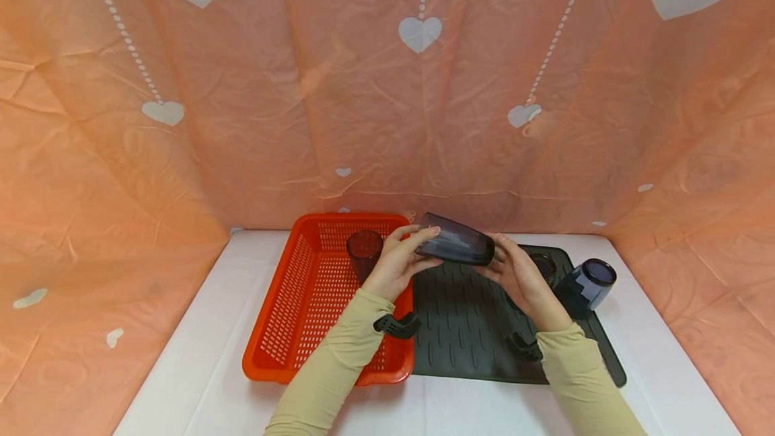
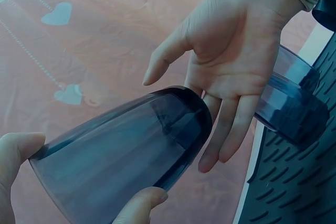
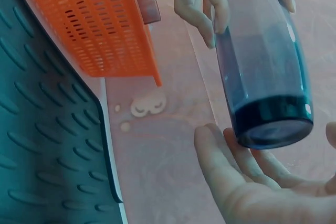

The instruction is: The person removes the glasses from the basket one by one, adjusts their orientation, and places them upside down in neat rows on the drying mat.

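A dark tinted drinking glass [image 1: 457,241] is held in the air, tilted nearly sideways, above the gap between basket and mat. My left hand [image 1: 396,261] grips it near its rim, thumb and fingers on opposite sides of the wall in the left wrist view. Its thick base [image 3: 273,132] points to my right hand [image 1: 521,278]. That hand has its palm turned to the glass and its fingers extended beside the base [image 2: 197,103]; whether they touch it I cannot tell. Another tinted glass [image 1: 365,247] stands in the orange basket [image 1: 266,315], partly behind my left hand.
A dark ridged drying mat [image 1: 454,328] lies right of the basket on a white table [image 1: 206,355]. One tinted glass [image 1: 586,284] rests upside down at the mat's right side. Another glass [image 1: 545,266] is partly hidden by my right hand. Pink heart-patterned cloth [image 1: 363,99] encloses the back and sides.
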The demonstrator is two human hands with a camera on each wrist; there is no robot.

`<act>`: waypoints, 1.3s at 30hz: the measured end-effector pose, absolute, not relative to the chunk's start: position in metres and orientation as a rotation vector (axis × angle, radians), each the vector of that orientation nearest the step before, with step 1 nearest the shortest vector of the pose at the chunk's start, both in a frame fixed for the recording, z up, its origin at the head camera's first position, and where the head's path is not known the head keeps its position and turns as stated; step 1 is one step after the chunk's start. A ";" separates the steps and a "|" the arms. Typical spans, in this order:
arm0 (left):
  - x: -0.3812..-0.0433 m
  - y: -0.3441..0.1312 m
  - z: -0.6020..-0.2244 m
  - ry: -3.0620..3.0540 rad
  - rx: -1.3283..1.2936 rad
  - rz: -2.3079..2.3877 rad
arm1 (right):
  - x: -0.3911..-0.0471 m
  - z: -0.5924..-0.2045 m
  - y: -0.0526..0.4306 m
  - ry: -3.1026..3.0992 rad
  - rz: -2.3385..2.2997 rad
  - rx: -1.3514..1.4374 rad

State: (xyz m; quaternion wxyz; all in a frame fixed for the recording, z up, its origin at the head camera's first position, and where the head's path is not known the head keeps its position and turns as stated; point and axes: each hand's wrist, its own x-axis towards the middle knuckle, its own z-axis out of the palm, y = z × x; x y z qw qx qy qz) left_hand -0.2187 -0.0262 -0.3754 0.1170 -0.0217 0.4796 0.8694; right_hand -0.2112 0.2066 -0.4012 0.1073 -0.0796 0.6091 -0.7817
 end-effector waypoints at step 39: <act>-0.217 -0.025 -0.378 1.372 -0.020 2.530 | -0.207 -0.409 0.201 1.496 -2.466 -0.202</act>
